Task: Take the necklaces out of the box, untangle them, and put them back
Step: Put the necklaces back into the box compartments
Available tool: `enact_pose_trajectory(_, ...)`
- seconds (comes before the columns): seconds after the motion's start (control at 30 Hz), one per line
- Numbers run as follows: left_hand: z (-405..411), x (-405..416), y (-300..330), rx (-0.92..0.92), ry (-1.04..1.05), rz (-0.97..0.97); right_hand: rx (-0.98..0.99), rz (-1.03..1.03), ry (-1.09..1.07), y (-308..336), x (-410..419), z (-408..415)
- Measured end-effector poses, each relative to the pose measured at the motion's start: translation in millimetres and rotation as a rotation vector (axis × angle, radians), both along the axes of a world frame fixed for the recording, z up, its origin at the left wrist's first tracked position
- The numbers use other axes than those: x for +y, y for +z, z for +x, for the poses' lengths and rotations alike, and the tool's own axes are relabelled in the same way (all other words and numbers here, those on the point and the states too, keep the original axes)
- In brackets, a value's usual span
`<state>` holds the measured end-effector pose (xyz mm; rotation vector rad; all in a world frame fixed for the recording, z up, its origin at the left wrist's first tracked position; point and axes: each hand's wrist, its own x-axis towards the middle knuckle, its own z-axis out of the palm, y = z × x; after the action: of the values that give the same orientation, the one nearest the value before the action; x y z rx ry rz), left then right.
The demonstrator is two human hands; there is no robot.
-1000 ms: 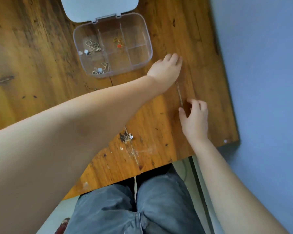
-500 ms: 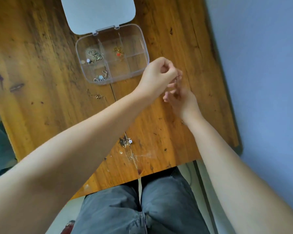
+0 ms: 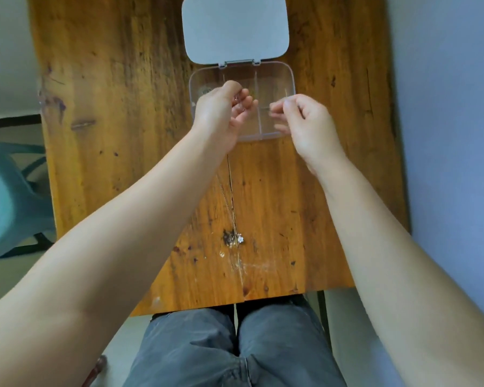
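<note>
Hands [image 3: 221, 113] over box [image 3: 287, 79], seemingly.

Both hands block much of the box [image 3: 287, 76], so its compartments' contents can't be read. The right fingertips [image 3: 274, 110] smear with blur. The necklace [image 3: 232, 213] chain vanishes under the left hand [image 3: 218, 115].

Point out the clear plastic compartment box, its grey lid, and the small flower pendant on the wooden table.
Clear plastic compartment box [image 3: 287, 79]: head view, right rim.
Grey lid [image 3: 235, 29]: head view, centre of the open lid.
Small flower pendant [image 3: 240, 238]: head view, the charm at the chain's end.
</note>
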<state>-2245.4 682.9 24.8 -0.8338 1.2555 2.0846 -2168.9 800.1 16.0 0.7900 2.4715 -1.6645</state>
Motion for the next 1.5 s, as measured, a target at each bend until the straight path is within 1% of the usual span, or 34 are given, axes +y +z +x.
enact_pose_trajectory(0.07,-2.1,1.0,-4.6,0.016,-0.075,-0.132,-0.075,0.131,0.114,-7.1,-9.1,-19.3)
enact_pose_trajectory(0.13,-4.6,0.2,-10.4,0.020,-0.140,-0.208,-0.151,0.203,0.210,-13.0,-13.8,-31.3)
enact_pose_trajectory(0.2,-5.8,-4.1,-17.3,0.062,-0.238,-0.300,-0.193,0.277,0.266,-15.3,-16.3,-36.6)
enact_pose_trajectory(0.3,-3.6,-18.2,-18.6,0.141,-0.366,-0.385,-0.177,0.339,0.283,-13.9,-18.4,-33.0)
enact_pose_trajectory(0.37,-1.5,-33.8,-14.9,0.218,-0.425,-0.431,-0.136,0.348,0.257,-11.4,-22.1,-21.7)
enact_pose_trajectory(0.43,2.7,-54.6,-13.9,0.341,-0.457,-0.501,-0.065,0.339,0.215,-10.3,-30.8,0.3)
enact_pose_trajectory(0.5,11.8,-77.6,-23.2,0.491,-0.537,-0.676,-0.031,0.318,0.212,-15.9,-43.5,31.8)
enact_pose_trajectory(0.53,17.8,-89.1,-31.4,0.569,-0.623,-0.806,-0.064,0.300,0.228,-21.6,-51.4,49.8)
enact_pose_trajectory(0.6,29.2,-108.5,-52.5,0.718,-0.816,-1.065,-0.220,0.240,0.280,-34.8,-68.7,85.9)
enact_pose_trajectory(0.63,33.4,-114.4,-63.6,0.782,-0.896,-1.149,-0.300,0.217,0.306,-40.5,-77.1,101.9)
enact_pose_trajectory(0.7,36.2,-118.5,-79.8,0.906,-1.020,-1.253,-0.389,0.221,0.328,-49.8,-91.7,125.2)
enact_pose_trajectory(0.77,34.1,-116.0,-86.1,1.061,-1.109,-1.307,-0.389,0.288,0.336,-55.3,-101.4,137.6)
enact_pose_trajectory(0.83,31.8,-114.0,-90.0,1.229,-1.163,-1.317,-0.365,0.373,0.367,-59.1,-106.7,143.1)
enact_pose_trajectory(0.9,30.4,-113.1,-92.0,1.320,-1.188,-1.323,-0.333,0.455,0.415,-61.8,-109.9,146.3)
enact_pose_trajectory(1.0,28.4,-114.3,-90.6,1.307,-1.206,-1.298,-0.267,0.512,0.472,-65.7,-110.3,148.6)
enact_pose_trajectory(1.07,30.4,-113.0,-84.9,1.208,-1.148,-1.203,-0.235,0.470,0.445,-66.7,-107.0,149.4)
enact_pose_trajectory(1.13,35.9,-105.4,-72.9,1.043,-1.027,-1.054,-0.215,0.402,0.361,-64.6,-100.3,152.2)
enact_pose_trajectory(1.2,43.1,-84.9,-56.6,0.870,-0.924,-0.914,-0.214,0.346,0.233,-58.3,-86.5,158.7)
enact_pose_trajectory(1.27,46.9,-51.1,-43.3,0.770,-0.881,-0.767,-0.205,0.312,0.077,-50.9,-64.4,168.3)
enact_pose_trajectory(1.33,47.8,-8.3,-34.7,0.761,-0.964,-0.638,-0.188,0.303,-0.098,-46.2,-38.0,180.4)
enact_pose_trajectory(1.4,49.1,42.6,-29.5,0.825,-1.077,-0.578,-0.187,0.310,-0.261,-45.6,-10.7,194.7)
enact_pose_trajectory(1.5,54.8,114.7,-30.2,0.895,-1.100,-0.507,-0.194,0.298,-0.447,-53.5,17.6,211.7)
